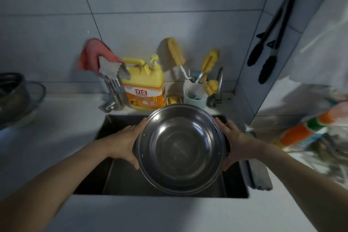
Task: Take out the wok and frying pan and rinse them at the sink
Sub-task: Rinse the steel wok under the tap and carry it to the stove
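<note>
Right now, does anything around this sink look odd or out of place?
Mostly no. The steel basin is held tilted over the sink between the left hand and right hand. A pink cloth is draped loosely over the faucet.

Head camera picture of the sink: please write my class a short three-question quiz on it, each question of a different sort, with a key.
1. True or false: only one hand touches the steel basin.
2. Multiple choice: the basin is held
A. on the counter beside the sink
B. over the sink
C. against the wall tiles
3. Fill in: just behind the sink, left of the pale cup of brushes, stands a large ______ detergent bottle.

Key:
1. False: the left hand and the right hand each hold a side of its rim.
2. B
3. yellow
</note>
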`<state>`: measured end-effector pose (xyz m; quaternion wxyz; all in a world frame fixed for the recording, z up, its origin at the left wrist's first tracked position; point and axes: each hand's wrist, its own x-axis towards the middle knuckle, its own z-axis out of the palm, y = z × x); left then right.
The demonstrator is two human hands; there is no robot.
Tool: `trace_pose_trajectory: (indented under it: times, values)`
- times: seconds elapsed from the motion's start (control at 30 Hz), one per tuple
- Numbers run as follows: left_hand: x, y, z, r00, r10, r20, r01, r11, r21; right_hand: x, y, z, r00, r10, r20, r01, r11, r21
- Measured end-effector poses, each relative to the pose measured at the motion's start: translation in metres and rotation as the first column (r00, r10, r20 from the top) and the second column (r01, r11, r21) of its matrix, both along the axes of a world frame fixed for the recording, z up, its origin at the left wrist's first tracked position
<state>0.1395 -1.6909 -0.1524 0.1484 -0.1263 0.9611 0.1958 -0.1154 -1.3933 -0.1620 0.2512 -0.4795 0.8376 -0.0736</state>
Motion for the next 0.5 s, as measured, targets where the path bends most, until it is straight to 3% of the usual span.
trace_pose_trajectory:
  times: [0.17, 0.5]
  values:
    - [-0.002, 0.033, 0.042, 0.997, -0.063, -0.051, 0.063, 0.998, -0.015, 0.005, 0.044, 0.032, 0.998, -0.029, 0.049, 0.032, 0.997, -0.074]
    - [-0.058, 0.143, 0.097, 0.969, -0.239, -0.060, 0.235, 0.970, -0.059, 0.009, 0.195, 0.091, 0.990, -0.141, -0.027, 0.132, 0.968, -0.212]
